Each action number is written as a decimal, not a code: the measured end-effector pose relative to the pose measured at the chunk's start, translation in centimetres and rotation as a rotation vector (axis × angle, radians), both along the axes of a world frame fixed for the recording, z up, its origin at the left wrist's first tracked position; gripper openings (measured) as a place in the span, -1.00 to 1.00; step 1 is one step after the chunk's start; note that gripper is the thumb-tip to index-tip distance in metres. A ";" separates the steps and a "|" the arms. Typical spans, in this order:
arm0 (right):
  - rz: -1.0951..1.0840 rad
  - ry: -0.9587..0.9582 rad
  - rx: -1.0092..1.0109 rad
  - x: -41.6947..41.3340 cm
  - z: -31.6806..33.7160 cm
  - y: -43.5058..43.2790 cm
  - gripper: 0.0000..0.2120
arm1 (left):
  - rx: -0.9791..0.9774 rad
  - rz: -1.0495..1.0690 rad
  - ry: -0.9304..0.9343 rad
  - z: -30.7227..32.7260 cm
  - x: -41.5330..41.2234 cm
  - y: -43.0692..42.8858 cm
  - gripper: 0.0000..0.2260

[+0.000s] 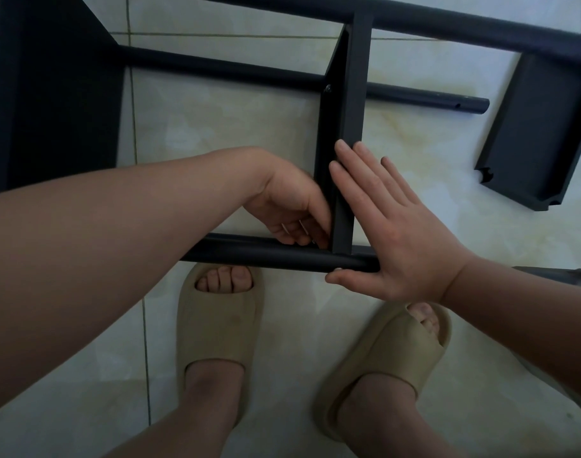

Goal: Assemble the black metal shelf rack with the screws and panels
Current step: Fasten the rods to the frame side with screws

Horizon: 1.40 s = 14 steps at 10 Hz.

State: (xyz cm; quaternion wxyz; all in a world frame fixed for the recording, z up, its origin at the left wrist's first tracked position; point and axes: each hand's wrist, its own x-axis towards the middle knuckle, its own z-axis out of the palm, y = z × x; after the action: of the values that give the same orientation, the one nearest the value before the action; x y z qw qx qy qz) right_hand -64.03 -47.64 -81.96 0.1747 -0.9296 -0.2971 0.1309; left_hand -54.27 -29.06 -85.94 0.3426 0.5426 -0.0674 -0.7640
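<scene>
The black shelf rack lies on its side on the tiled floor. A black panel (345,104) stands on edge between a near tube (266,254) and a far tube (216,66), with a screw (328,89) at the far joint. My right hand (388,223) presses flat against the panel's right face, thumb under the near tube. My left hand (292,206) reaches to the panel's left side at the near joint, fingers curled there; what they pinch is hidden.
A loose black panel (536,133) lies on the floor at the right. A third tube (447,21) runs along the top. A large black panel (54,90) fills the upper left. My feet in beige slippers (219,328) stand just below the near tube.
</scene>
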 end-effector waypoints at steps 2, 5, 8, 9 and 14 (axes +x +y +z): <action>0.000 -0.001 -0.006 0.0 0.0 0.0 0.05 | -0.031 0.022 -0.015 -0.1 -0.2 -0.2 -0.90; 0.003 0.005 -0.016 0.0 0.1 0.0 0.05 | -0.042 -0.018 0.044 0.3 0.1 0.3 -0.86; 0.005 0.006 -0.011 0.0 0.1 0.0 0.04 | -0.037 0.052 -0.013 -0.1 -0.5 -0.1 -0.92; 0.005 0.002 -0.008 0.0 0.0 0.0 0.05 | -0.039 0.054 -0.008 -0.1 -0.4 -0.1 -0.92; 0.005 0.001 -0.012 0.0 0.0 0.0 0.05 | -0.035 0.042 -0.012 -0.1 -0.5 -0.1 -0.91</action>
State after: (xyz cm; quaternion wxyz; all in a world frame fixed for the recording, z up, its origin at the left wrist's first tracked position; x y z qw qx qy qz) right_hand -64.00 -47.64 -81.96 0.1690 -0.9298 -0.2983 0.1338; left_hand -54.76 -29.19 -86.01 0.3673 0.5426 -0.0716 -0.7521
